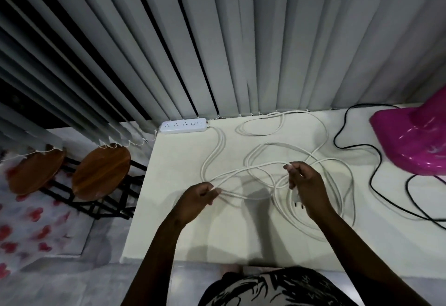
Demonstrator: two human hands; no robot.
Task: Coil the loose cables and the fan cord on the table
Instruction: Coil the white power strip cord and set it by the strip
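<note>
1. The left hand (197, 197) pinches a strand of the white cable (243, 170) between curled fingers.
2. The right hand (304, 185) holds another strand at its fingertips, and seemingly the plug (297, 200) beneath the palm.
3. The white cable sprawls in loose loops across the table (173, 221), running to the power strip (184, 125).
4. The black cord (372, 172) lies near the pink fan base (410, 141).

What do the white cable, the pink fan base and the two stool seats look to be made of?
White cable: flexible matte plastic sheath, likely; it bends into soft loops without kinking.
Pink fan base: glossy moulded plastic, going by the bright highlights on its curved surface.
Stool seats: apparently wood or wood veneer with a slight sheen, showing brown grain-like streaks; the frame below looks like black metal.
</note>
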